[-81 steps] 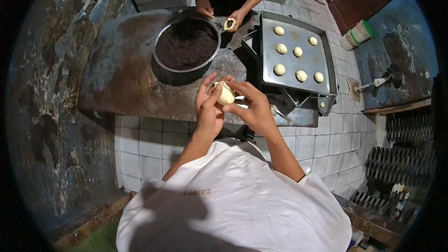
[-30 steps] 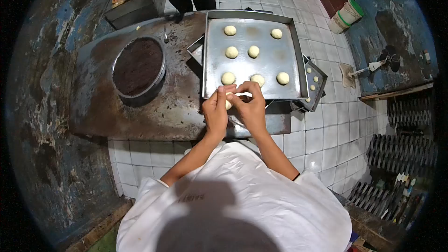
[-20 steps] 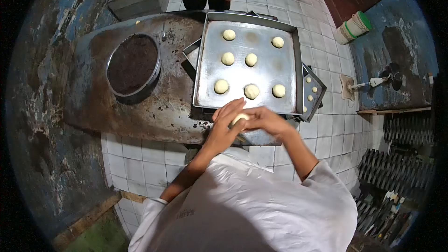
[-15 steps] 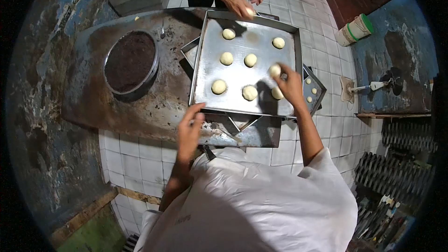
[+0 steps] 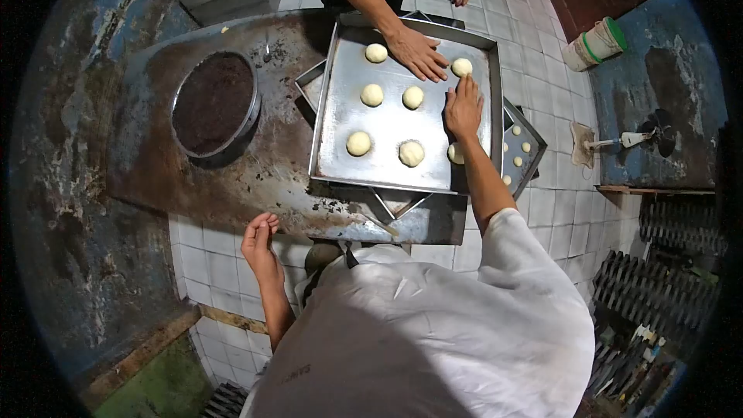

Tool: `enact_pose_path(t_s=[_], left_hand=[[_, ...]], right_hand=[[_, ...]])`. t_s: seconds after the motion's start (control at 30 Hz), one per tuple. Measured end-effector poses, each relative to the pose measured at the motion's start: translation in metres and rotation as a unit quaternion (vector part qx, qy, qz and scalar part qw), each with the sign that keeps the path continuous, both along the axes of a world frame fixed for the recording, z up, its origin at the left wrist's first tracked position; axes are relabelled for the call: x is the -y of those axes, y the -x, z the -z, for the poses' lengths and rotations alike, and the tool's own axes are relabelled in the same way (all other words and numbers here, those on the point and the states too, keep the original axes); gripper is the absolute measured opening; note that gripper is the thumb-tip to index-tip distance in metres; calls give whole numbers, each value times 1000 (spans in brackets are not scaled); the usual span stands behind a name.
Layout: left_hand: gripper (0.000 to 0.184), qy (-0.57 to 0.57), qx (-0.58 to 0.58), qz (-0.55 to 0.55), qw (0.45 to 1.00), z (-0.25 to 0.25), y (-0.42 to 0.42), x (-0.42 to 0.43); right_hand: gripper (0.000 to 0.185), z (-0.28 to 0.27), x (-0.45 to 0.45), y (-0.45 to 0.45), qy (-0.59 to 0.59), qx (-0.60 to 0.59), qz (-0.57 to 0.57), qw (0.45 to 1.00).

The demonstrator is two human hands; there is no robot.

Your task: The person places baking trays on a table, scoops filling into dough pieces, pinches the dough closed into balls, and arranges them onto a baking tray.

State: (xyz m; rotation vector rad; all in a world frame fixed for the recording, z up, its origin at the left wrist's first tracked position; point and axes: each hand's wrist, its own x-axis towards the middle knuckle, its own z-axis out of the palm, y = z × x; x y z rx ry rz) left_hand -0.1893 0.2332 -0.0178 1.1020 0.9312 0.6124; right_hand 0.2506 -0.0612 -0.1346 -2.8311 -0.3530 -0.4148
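- Scuffed, stained table point(image 5: 151, 124) carries everything.
- Shallow metal tray point(image 5: 391, 122) sits askew on others.
- Round pot point(image 5: 256, 101) holds dark, crumbly filling point(image 5: 213, 104), likely kept aside for reach.
- Right hand point(image 5: 464, 112) lies palm-down over the tray, fingers stretched; I cannot tell what it grips.
- Left hand point(image 5: 263, 244) hangs loosely curled, seemingly bare.
- Pale, smooth balls point(image 5: 371, 95) sit apart on the tray, probably against sticking.

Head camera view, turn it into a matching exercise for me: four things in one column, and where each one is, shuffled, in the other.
Things:
1. The wearer's left hand
2. The wearer's right hand
3. The round pan of dark crumbs
4. The green-lidded bucket

Places:
A. Over the right part of the tray
B. Near the blue wall
C. By the table's near edge
D. Left of the tray

Pairs: 1-C, 2-A, 3-D, 4-B
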Motion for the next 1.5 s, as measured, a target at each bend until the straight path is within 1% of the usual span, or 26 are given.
enact_pose_path(t_s=[0.03, 0.17, 0.27, 0.33, 0.37, 0.43, 0.47, 0.53, 0.57, 0.63, 0.67, 0.7, 0.77, 0.8, 0.83, 0.87, 0.9, 0.93, 1.0, 1.03, 1.1, 1.17, 1.23, 1.37, 1.43, 1.5], left_hand=[[18, -25, 0, 16, 1000, -3, -4, 2], [18, -72, 6, 51, 996, -5, -5, 3], [17, -88, 1, 30, 996, 2, 8, -10], [17, -90, -1, 10, 996, 6, 19, -17], [17, -95, -7, 3, 995, 7, 25, -21], [17, -98, -12, 2, 995, 13, 34, -28], [17, -81, -12, -10, 997, 15, 37, -30], [17, -62, -15, -19, 998, 21, 37, -32], [16, -60, -9, -18, 998, 27, 36, -33], [15, -59, -7, -21, 998, 30, 33, -35], [15, -60, -7, -3, 998, 28, 25, -33], [16, -61, -6, 17, 998, 26, 16, -30], [16, -55, -23, 24, 998, 21, -2, -26], [17, -58, -18, 48, 997, 17, -11, -23], [18, -60, -11, 70, 996, 12, -20, -20], [19, -56, -9, 86, 995, 6, -28, -17], [19, -54, -13, 87, 995, 4, -34, -15], [19, -70, -15, 111, 991, 3, -41, -14], [17, -87, -10, 141, 986, 3, -55, -10], [17, -87, -13, 140, 986, 0, -58, -4], [16, -94, 14, 161, 982, -9, -68, 3], [15, -102, 23, 166, 980, -15, -72, 10], [17, -87, 43, 160, 982, -11, -70, 21], [18, -39, 26, 203, 978, 3, -78, 40], [18, -50, 18, 233, 971, -2, -92, 51], [19, -79, 48, 313, 945, -4, -110, 64]], right_hand=[[59, -2, -3, -1, -2, 0, -1, 1000], [73, -19, 5, 1, 61, -109, 30, 992], [81, -20, 10, -17, 39, -145, 19, 988], [88, 8, 28, -48, -218, -202, 6, 955], [88, -61, 25, -14, -173, -199, 19, 964], [66, -80, 42, -4, -232, 20, -64, 970], [66, -102, 44, 14, -231, 20, -60, 971], [39, -150, 34, 77, -335, -76, 19, 939], [30, -152, 25, 112, -357, -30, -21, 933], [27, -146, 13, 185, -317, -194, -54, 927], [26, -131, 5, 220, -357, -254, -93, 894], [24, -125, -2, 247, -304, -330, -138, 883], [15, -111, -16, 283, -232, -369, -192, 879], [15, -89, -16, 284, -230, -303, -204, 902], [17, -80, -21, 279, -225, -235, -216, 921], [25, -73, -17, 264, -185, -229, -195, 936], [26, -71, -22, 246, -193, -150, -205, 948], [28, -57, -26, 225, -141, -103, -172, 969], [27, -73, -42, 192, -2, -64, -171, 983], [26, -59, -46, 177, 49, -42, -161, 985], [43, -43, -41, 166, 71, -51, -140, 986], [26, -31, -29, 172, 102, -68, -149, 981], [19, -17, -17, 178, 134, -78, -155, 976], [23, -27, -5, 175, 115, -90, -171, 974], [27, -82, -3, 184, 29, -83, -153, 984], [23, -120, 3, 198, -61, -99, -114, 987]])
